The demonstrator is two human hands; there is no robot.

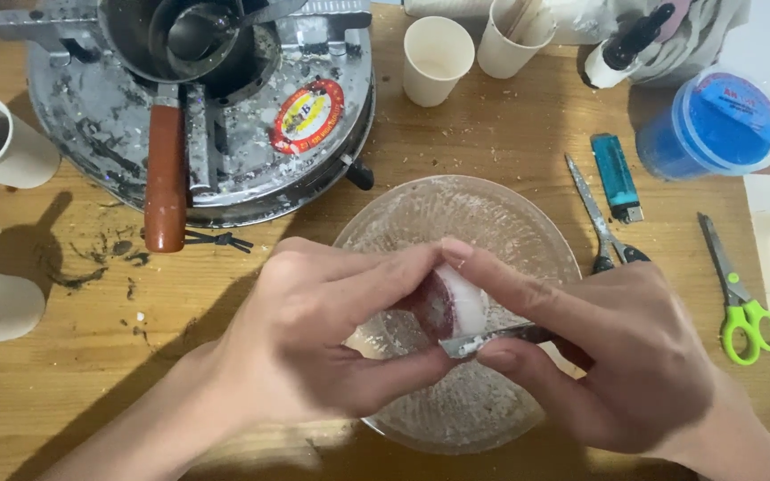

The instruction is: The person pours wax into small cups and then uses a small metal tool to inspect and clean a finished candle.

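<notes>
Left hand (314, 330) pinched a small round red-and-white waxy lump (446, 305) over the clear textured glass bowl (528, 223) near centre of the wooden worktop (91, 374), right hand (617, 356) gripping a thin metal blade (492, 339) against it; shallow strokes angled away from fingertips looked safest.

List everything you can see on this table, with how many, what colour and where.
Glass bowl: one, clear, centre, under the hands.
Small round piece: one, red and white, held over the bowl.
Blade: one, metal, against the piece.
Metal machine: one, grey, brown handle, top left.
Paper cups: five, white; two top centre, three at left edge.
Lighter: one, blue, right of bowl.
Scissors: two; green-handled far right, dark-handled beside bowl.
Tub: one, blue, top right.
Bottle: one, white, dark cap, top right.
Table: one, wooden.
Left hand: holds the piece.
Right hand: holds the blade.
</notes>
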